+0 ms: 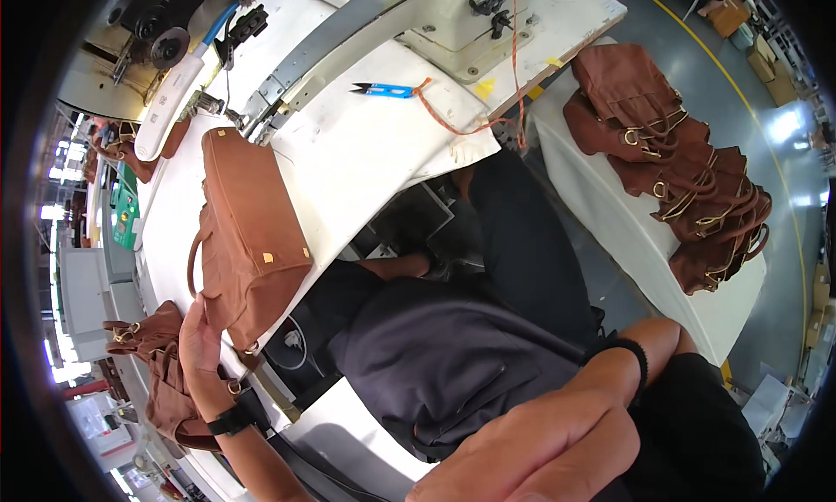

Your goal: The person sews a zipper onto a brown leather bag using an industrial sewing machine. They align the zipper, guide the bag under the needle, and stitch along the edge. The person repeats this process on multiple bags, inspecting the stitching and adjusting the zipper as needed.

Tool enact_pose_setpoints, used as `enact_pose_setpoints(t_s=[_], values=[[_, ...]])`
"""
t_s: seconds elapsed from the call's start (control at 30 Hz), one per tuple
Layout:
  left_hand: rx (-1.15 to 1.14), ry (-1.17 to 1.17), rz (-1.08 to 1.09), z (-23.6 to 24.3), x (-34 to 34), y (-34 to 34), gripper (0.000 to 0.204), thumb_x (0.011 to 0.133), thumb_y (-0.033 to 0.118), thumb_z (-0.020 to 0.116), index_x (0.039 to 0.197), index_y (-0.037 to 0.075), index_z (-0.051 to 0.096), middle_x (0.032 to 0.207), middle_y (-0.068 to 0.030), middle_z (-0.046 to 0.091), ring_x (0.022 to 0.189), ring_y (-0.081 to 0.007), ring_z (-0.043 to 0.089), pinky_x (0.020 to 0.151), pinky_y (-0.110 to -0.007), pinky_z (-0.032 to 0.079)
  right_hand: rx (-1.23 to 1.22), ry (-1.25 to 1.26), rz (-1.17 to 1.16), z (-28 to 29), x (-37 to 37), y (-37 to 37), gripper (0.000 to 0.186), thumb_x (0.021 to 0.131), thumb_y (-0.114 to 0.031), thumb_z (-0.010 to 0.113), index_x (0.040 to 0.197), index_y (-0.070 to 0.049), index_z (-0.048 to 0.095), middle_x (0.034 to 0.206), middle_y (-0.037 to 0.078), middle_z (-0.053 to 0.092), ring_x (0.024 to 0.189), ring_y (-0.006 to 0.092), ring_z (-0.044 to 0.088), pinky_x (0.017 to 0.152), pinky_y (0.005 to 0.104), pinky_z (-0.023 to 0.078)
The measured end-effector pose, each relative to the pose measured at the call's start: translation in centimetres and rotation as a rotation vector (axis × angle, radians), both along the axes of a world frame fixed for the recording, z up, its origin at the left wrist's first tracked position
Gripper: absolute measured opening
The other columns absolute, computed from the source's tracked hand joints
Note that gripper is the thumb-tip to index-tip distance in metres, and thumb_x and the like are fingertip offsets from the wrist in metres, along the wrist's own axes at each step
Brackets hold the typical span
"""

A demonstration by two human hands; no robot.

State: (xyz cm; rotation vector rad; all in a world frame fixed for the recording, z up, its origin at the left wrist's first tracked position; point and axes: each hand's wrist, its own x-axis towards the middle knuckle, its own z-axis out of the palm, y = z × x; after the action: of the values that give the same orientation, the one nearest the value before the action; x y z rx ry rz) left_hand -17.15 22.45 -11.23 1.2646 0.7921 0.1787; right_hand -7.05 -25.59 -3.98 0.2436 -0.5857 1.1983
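A brown leather handbag (252, 215) lies on its side on the white sewing table, its flat base with small gold tabs facing me. My left hand (202, 338) pinches the near side of this bag beside its handle; the fingertips are partly hidden behind the leather. Close to the camera, my right hand (540, 445) is raised over my lap, well away from the bag. Its fingers run out at the lower edge, so what they hold, if anything, does not show. Blue thread snips (383, 90) rest on the tabletop (348, 145) beyond the bag.
A sewing machine (348, 40) with a white control panel (170, 106) stands over the far side. Several brown handbags (670, 167) are heaped on a white-covered surface (610, 232) at right. More brown bags (165, 380) sit at left, by my forearm. An orange cord (520, 67) hangs down.
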Motion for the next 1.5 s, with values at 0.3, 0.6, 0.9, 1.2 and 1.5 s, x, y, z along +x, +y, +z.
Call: enact_pose_setpoints(t_s=[0.3, 0.6, 0.9, 1.2, 1.5], values=[[-0.328, -0.165, -0.125, 1.8, 1.8, -4.7, 0.06, 0.11, 0.043, 0.044, 0.144, -0.007, 0.049, 0.14, -0.0193, 0.062, 0.13, -0.0306, 0.06, 0.113, -0.045, 0.047, -0.125, -0.016, 0.006, -0.8, 0.3, -0.4, 0.059, 0.11, -0.035, 0.047, 0.145, 0.012, 0.047, 0.118, 0.017, 0.065, 0.097, 0.0213, 0.064, 0.091, 0.0343, 0.048], [-0.177, -0.216, -0.029, 0.0, 2.5, -9.5, 0.038, 0.104, 0.025, 0.059, 0.131, -0.003, 0.061, 0.12, -0.0119, 0.071, 0.104, -0.0189, 0.068, 0.085, -0.031, 0.059, -0.853, -0.724, -0.118, -5.0, 2.5, 3.2, 0.029, 0.109, -0.021, 0.054, 0.123, 0.001, 0.066, 0.089, 0.002, 0.066, 0.082, 0.0064, 0.059, 0.079, 0.0244, 0.047], [-0.362, -0.643, 0.407, 0.0, -2.3, -16.3, 0.03, 0.106, 0.019, 0.055, 0.13, 0.001, 0.058, 0.128, -0.0164, 0.067, 0.117, -0.0261, 0.067, 0.101, -0.038, 0.058, -0.816, -0.946, -0.191, -9.1, -1.1, 7.3, 0.034, 0.104, -0.024, 0.063, 0.127, 0.001, 0.062, 0.101, 0.003, 0.07, 0.086, 0.0072, 0.062, 0.078, 0.0236, 0.05], [-0.489, -0.77, 0.387, -1.1, -0.1, -22.0, 0.029, 0.108, 0.019, 0.052, 0.129, 0.001, 0.059, 0.132, -0.0202, 0.063, 0.128, -0.0316, 0.061, 0.111, -0.044, 0.052, -1.004, -0.601, -0.377, -11.4, -0.9, 14.3, 0.049, 0.105, -0.023, 0.061, 0.144, 0.003, 0.048, 0.108, 0.005, 0.067, 0.085, 0.0091, 0.063, 0.069, 0.0243, 0.051], [-0.852, -0.799, 0.222, -0.3, 2.8, -23.5, 0.03, 0.107, 0.017, 0.053, 0.122, -0.007, 0.063, 0.122, -0.0217, 0.07, 0.121, -0.0311, 0.065, 0.108, -0.041, 0.055, -1.07, -0.718, -0.886, -13.8, 1.4, 17.3, 0.022, 0.103, -0.017, 0.057, 0.114, -0.002, 0.07, 0.083, 0.007, 0.071, 0.064, 0.0109, 0.065, 0.056, 0.0291, 0.05]])
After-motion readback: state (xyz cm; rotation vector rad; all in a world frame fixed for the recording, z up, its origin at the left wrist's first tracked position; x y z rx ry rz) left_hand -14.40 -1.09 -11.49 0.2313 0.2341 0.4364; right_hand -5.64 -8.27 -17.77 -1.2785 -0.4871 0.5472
